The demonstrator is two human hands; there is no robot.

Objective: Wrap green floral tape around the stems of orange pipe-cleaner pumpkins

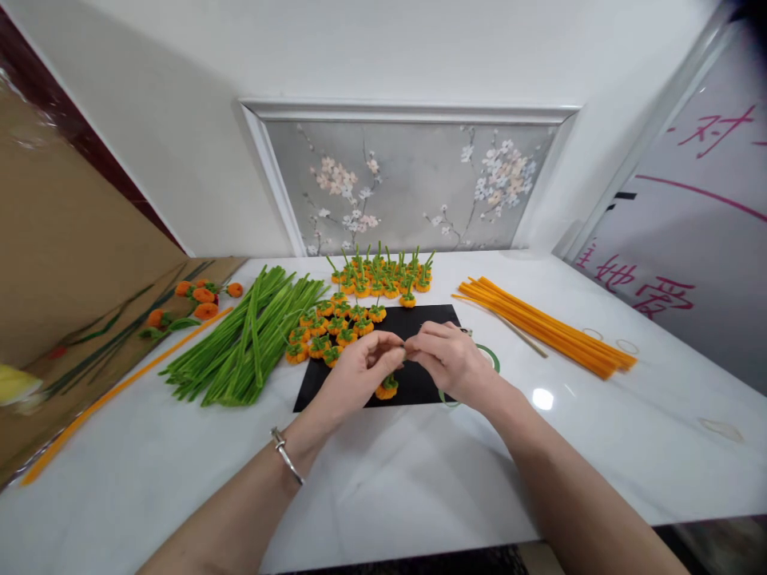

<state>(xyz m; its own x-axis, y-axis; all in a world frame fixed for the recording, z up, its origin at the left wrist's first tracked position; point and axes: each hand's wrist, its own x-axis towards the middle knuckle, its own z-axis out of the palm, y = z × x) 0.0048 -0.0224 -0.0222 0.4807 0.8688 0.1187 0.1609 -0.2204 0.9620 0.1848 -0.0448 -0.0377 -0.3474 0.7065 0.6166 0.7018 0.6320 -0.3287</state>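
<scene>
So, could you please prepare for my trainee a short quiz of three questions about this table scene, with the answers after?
1. Choose one: where are the fingertips of the left hand and right hand?
A. Close together over the black mat
B. Far apart, at opposite table ends
C. Against the wall
2. True or false: the bundle of orange chenille stems lies to the right of the mat.
3. Fill in: the chenille stems piled just left of the mat are coloured ____.

Key: 1 A; 2 true; 3 green.

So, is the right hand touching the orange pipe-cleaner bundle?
Apart. The head view shows a strip of white tabletop between the right hand and the orange pipe-cleaner bundle.
</scene>
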